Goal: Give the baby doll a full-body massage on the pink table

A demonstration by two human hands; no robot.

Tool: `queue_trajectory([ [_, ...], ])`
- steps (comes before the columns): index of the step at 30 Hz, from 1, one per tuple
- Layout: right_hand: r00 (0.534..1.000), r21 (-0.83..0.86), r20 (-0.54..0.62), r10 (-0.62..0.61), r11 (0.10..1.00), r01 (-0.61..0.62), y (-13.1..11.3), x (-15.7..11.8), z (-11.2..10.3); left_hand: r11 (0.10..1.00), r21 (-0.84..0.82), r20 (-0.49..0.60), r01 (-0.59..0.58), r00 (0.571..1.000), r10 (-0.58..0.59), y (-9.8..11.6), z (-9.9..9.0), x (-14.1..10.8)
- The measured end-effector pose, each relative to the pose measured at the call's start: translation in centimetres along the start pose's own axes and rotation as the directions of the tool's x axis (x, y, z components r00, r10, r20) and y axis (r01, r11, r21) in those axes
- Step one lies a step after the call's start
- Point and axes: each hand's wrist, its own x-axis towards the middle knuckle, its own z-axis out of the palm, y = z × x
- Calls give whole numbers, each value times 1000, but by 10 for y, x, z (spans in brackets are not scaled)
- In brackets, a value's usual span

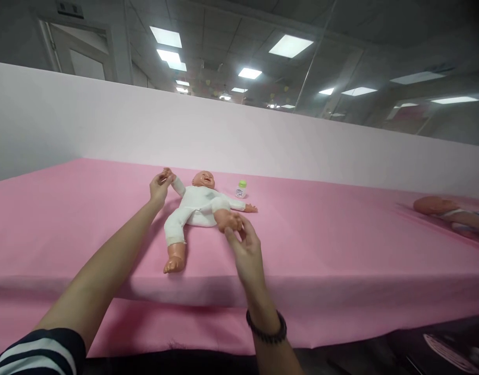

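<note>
A baby doll (202,203) in a white suit lies on its back on the pink cloth, head toward the wall. My left hand (160,187) is closed on the doll's hand at the left, which is lifted a little. Between the thumb and fingers of my right hand (247,247) is the doll's foot on the right side, raised with the knee bent. The doll's other foot (175,258) rests on the cloth near the front edge, and its other arm stretches out to the right.
A small clear bottle with a green cap (241,189) stands beside the doll's head. The pink-covered table (321,239) runs along a white wall (223,130). Another doll (434,205) lies at the far right.
</note>
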Motion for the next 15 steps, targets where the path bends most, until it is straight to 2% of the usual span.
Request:
queue_trajectory([
  [3,970,-101,236,-49,992,75,-4,55,18,993,1,203,-116,973,113,11,20,-18],
  [5,959,-112,279,-45,991,79,-4,78,30,990,16,312,-138,942,126,16,24,-27],
  [6,958,-111,285,-44,991,78,-6,82,32,990,29,327,-136,938,119,18,24,-29],
  [8,956,-99,289,-47,992,79,-13,79,25,992,61,267,-108,960,88,20,18,-26],
  [11,950,-92,310,-35,994,67,-28,49,-10,993,112,59,22,998,-29,17,0,-13],
  [13,929,-158,370,26,987,35,-29,22,-38,979,131,-42,159,987,-154,12,-14,-6],
  [15,921,-204,383,67,979,13,-19,-4,-60,945,143,-81,293,956,-284,7,-25,-5],
])
